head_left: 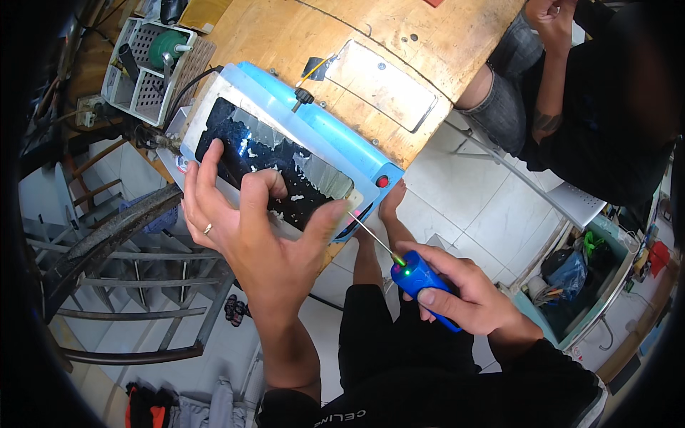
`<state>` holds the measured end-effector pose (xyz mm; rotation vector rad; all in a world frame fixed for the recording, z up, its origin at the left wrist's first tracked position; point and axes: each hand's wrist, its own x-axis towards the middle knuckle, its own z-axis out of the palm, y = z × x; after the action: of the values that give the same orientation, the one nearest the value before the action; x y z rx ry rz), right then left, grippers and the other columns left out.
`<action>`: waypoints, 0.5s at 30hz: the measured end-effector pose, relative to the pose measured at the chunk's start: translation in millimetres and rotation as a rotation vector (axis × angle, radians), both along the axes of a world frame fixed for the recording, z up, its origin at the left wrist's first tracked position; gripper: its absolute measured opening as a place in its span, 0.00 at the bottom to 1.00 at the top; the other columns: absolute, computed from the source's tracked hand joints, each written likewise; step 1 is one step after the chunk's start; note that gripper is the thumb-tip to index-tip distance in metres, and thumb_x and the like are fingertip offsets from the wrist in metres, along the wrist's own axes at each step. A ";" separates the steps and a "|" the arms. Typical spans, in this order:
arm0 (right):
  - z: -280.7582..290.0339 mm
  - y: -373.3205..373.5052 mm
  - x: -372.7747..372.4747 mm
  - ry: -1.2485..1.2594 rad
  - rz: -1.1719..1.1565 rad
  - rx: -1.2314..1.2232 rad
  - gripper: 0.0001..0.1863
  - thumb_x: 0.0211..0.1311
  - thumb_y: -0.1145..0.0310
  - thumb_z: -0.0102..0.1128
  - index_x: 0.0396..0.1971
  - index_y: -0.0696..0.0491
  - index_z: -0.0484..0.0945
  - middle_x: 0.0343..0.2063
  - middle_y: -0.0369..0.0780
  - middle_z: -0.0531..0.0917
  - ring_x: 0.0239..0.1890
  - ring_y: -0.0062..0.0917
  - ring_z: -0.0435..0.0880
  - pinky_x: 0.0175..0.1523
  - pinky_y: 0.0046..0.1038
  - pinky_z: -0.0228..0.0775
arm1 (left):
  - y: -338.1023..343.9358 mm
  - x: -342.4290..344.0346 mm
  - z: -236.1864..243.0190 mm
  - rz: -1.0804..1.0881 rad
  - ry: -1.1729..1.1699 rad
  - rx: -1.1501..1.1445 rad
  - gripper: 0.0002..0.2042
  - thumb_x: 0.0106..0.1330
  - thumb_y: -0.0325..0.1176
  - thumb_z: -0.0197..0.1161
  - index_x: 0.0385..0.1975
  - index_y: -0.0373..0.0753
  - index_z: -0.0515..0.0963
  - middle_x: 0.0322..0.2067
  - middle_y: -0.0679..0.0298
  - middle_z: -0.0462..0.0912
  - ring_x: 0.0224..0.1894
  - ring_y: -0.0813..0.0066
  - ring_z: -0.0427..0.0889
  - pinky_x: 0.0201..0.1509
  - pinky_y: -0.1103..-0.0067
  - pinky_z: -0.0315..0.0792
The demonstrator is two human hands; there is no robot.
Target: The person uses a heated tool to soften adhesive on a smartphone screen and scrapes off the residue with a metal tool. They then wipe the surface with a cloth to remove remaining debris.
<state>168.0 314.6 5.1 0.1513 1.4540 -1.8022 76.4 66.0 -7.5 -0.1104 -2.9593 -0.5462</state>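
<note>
A cracked black phone screen (246, 160), with flaked and silvery patches, rests on a pale sheet atop a light blue bench machine (349, 151). The machine has a black knob (304, 96) and a red button (382, 182). My left hand (267, 232) is spread over the screen, fingertips on or just above its surface and the thumb near its right corner. In my right hand (467, 289) is a blue handheld power tool (426, 277) with a lit green light. Its thin metal rod points at the screen's right corner, close to my left thumb.
On the wooden table (285, 36) lies a white rectangular panel (382, 87) with a dark outline. A white basket (148, 71) of tools stands at the far left. Another person (599, 107) sits at the right. Metal chair rails (135, 314) are at the lower left.
</note>
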 end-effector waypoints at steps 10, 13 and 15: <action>-2.1 6.6 -0.7 0.009 0.020 0.003 0.31 0.81 0.65 0.56 0.77 0.57 0.60 0.35 0.39 0.81 0.29 0.21 0.83 0.38 0.26 0.78 | -14.1 -7.2 16.1 -0.025 -0.178 0.061 0.21 0.54 0.49 0.81 0.33 0.44 0.78 0.71 0.42 0.61 0.74 0.37 0.55 0.74 0.47 0.46; -2.3 6.6 -0.5 -0.017 -0.021 -0.010 0.31 0.81 0.65 0.56 0.76 0.57 0.60 0.35 0.39 0.82 0.29 0.21 0.84 0.38 0.25 0.79 | -7.4 -7.0 17.4 -0.027 -0.156 0.011 0.23 0.56 0.52 0.79 0.34 0.42 0.76 0.71 0.42 0.62 0.74 0.42 0.57 0.74 0.49 0.46; -2.0 6.7 -0.7 -0.022 -0.050 -0.008 0.31 0.80 0.65 0.56 0.76 0.57 0.60 0.36 0.40 0.82 0.30 0.21 0.84 0.38 0.25 0.79 | 3.2 -4.7 14.9 -0.006 -0.128 -0.034 0.25 0.58 0.54 0.78 0.35 0.41 0.74 0.71 0.41 0.62 0.74 0.43 0.58 0.74 0.50 0.45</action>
<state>167.3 321.3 3.1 0.2050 1.4384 -1.8410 71.7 69.2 7.3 -0.0905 -3.0946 -0.5232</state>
